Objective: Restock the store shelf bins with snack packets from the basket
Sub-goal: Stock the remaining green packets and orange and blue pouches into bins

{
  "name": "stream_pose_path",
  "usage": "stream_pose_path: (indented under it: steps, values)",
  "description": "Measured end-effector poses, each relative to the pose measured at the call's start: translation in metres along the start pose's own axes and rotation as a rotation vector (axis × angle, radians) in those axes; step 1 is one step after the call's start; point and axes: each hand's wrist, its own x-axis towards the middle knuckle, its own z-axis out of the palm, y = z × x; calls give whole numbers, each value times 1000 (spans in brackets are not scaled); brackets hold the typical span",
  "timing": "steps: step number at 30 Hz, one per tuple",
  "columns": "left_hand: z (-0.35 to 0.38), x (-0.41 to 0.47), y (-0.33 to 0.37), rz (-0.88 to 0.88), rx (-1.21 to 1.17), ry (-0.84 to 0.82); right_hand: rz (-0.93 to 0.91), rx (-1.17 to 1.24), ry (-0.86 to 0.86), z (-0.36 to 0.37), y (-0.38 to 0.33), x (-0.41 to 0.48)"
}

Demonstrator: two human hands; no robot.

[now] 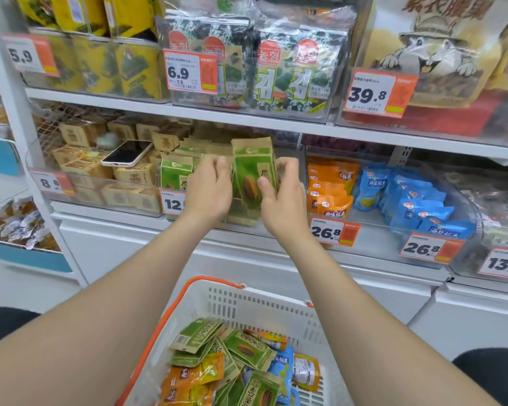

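Note:
My right hand [282, 200] grips an upright green snack packet [254, 168] at the clear middle shelf bin [175, 212], which holds more green packets [176, 174]. My left hand [208, 189] is in the same bin just left of it, fingers curled on the packets standing there. Below my arms sits the white basket [247, 306] with an orange handle [162, 326]. It holds several green [250, 347], orange [188, 376] and blue packets [282, 364].
A phone [128, 153] lies on brown boxes in the bin to the left. Bins to the right hold orange packets [329, 186] and blue packets [414, 197]. Seaweed packs [276, 68] fill the shelf above. White cabinet fronts run below the shelf.

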Motion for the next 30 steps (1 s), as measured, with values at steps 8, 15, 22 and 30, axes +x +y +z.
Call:
stream_pose_path:
  steps: [8, 15, 22, 30]
  values:
    - [-1, 22, -21, 177, 543, -127, 25, -116, -79, 8, 16, 37]
    - [25, -11, -37, 144, 445, -13, 215, -433, -141, 27, 26, 37]
    - [30, -32, -64, 243, 456, 117, 285, -446, -89, 39, 25, 37]
    - [29, -43, -71, 381, 531, -176, -105, -545, 119, 42, 32, 4]
